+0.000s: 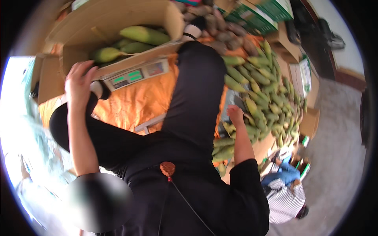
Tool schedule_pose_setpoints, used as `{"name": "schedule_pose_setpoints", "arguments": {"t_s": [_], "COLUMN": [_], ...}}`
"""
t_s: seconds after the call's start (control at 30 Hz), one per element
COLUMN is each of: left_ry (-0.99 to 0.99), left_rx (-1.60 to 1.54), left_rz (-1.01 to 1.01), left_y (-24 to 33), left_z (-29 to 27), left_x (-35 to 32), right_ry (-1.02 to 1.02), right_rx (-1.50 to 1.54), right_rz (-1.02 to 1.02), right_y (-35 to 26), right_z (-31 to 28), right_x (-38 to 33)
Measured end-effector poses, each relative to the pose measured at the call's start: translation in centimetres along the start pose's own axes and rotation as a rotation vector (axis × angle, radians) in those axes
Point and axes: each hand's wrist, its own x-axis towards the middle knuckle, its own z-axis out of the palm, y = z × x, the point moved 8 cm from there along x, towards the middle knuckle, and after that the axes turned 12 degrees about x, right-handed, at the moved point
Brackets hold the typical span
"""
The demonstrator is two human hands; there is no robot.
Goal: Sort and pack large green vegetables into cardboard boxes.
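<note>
My left hand point(80, 80) is at the near left corner of a cardboard box point(173, 19), fingers apart and nothing visible in them. Inside the box lie several large green, tapered vegetables point(143, 35), perhaps corn in the husk. Against the box's near side is a scale point(128, 78) with a lit green display. To the right, my right hand point(235, 114) is over the left edge of a heaped pile of similar green vegetables point(269, 96). Its fingers look curled together; whatever they hold, if anything, cannot be made out.
Orange sheeting point(122, 108) lies under my bent legs. Brown tubers point(228, 35) are heaped beyond my right knee. Green cartons point(252, 15) stand at the back right. A person in a striped top point(287, 200) is at lower right. Grey floor point(332, 129) runs along the right.
</note>
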Motion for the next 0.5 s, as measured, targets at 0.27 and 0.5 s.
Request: {"name": "schedule_pose_setpoints", "arguments": {"t_s": [0.27, 0.5], "left_ry": [0.001, 0.041], "left_rx": [-0.019, 0.069], "left_rz": [0.007, 0.032], "left_y": [-0.4, -0.8], "left_z": [1.6, 1.0], "left_x": [0.1, -0.1], "right_ry": [0.175, 0.043], "right_rx": [-0.314, -0.6], "right_rz": [0.214, 0.417], "right_y": [8.7, 12.0], "right_z": [-8.8, -6.8], "right_x": [-5.8, -8.2]}}
